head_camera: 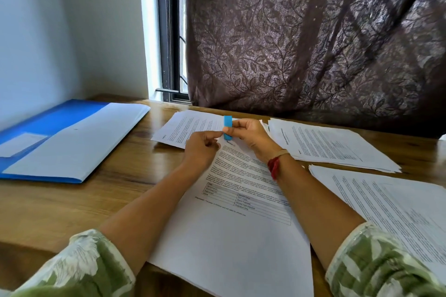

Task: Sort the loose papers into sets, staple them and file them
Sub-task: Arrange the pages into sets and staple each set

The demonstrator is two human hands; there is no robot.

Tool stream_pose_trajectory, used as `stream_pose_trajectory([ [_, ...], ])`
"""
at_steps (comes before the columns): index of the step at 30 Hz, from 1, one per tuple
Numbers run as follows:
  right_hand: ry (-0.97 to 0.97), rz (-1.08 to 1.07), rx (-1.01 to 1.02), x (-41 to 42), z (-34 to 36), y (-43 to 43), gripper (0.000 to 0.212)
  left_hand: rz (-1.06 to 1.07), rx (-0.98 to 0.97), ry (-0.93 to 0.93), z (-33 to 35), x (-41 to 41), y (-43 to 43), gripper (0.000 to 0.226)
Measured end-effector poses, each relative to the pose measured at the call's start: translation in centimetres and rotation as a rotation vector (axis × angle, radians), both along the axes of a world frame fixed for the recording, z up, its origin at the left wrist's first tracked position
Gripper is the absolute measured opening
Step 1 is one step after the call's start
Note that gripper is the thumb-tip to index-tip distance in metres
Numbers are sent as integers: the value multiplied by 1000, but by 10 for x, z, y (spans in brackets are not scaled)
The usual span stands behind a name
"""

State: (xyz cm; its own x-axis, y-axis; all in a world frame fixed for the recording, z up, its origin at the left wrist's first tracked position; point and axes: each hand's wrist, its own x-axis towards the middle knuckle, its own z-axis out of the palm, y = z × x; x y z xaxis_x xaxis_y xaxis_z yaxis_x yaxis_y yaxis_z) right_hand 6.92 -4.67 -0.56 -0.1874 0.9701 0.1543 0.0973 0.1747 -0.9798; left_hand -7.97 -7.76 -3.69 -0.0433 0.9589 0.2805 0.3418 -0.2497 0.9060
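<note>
With my left hand (pixel 201 149) pinching the paper set (pixel 241 236) at its corner and my right hand (pixel 251 135) gripping the blue stapler (pixel 227 121), I am risking a staple that misses shifted sheets.

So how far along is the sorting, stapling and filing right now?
Done: papers sit in separate stacks, some in the blue folder. In hand: left hand pinches a corner of the front set; right hand holds a small blue tool, likely a stapler, there. Left: far stack, right stack and near-right stack lie unfiled.
</note>
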Motion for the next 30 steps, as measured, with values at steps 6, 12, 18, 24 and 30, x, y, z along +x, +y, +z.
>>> stream_pose_trajectory([
  [6, -14, 3, -107, 3, 7, -2, 24, 12, -67, -48, 0, -1, 3, 35],
  [12, 338, -107, -225, 9, 15, 2, 13, -2, -89, -83, -1, -3, 4, 33],
  [18, 690, -140, -362, 21, 19, 8, 23, -49, -276, -186, 13, -5, -6, 27],
  [24, 749, -142, -393, 24, 18, 4, 28, -90, -364, -265, 24, -8, -14, 14],
  [30, 582, -123, -403, 8, 11, -6, 27, -14, -224, -46, 21, -1, -18, 22],
])
